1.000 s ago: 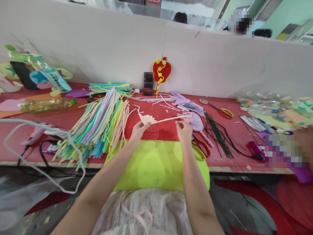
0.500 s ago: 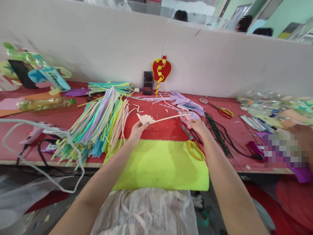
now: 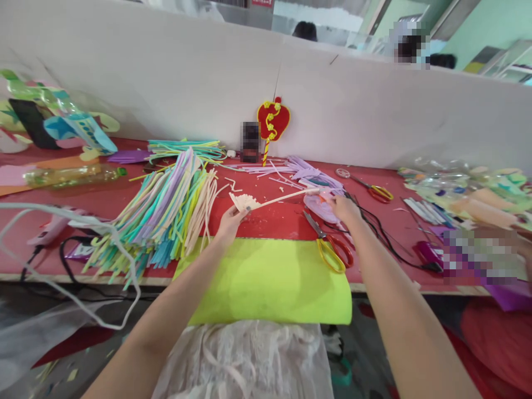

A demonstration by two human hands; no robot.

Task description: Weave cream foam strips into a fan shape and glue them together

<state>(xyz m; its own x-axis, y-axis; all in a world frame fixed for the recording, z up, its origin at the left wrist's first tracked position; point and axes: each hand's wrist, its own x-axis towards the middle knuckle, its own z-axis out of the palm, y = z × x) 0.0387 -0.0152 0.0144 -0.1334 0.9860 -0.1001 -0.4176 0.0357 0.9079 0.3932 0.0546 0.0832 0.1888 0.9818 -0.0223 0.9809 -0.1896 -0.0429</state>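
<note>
My left hand (image 3: 231, 221) pinches a fan of short cream strips (image 3: 244, 201), bunched like pleats. From that fan a single long cream pipe cleaner (image 3: 285, 195) stretches to the right. Its far end meets a small pink tool with an orange tip, seemingly a glue gun (image 3: 326, 193). The fingers of my right hand (image 3: 344, 209) are closed around this tool, which is mostly covered by them. Lilac pieces (image 3: 318, 207) lie just under it. Scissors (image 3: 326, 239) with yellow and red handles rest below, partly on a lime-green sheet (image 3: 266, 282).
A big heap of pastel pipe cleaners (image 3: 162, 205) lies left, near another pink glue gun (image 3: 54, 227) and a plastic bottle (image 3: 75, 175). A red ornament (image 3: 273, 119) stands at the back. Second scissors (image 3: 380, 193), cables and another person's hand (image 3: 521, 241) are right.
My right hand has shifted slightly right and up, with the pink tool turned in its grip. The scissors' red handle has come into view. My left hand stays nearly still.
</note>
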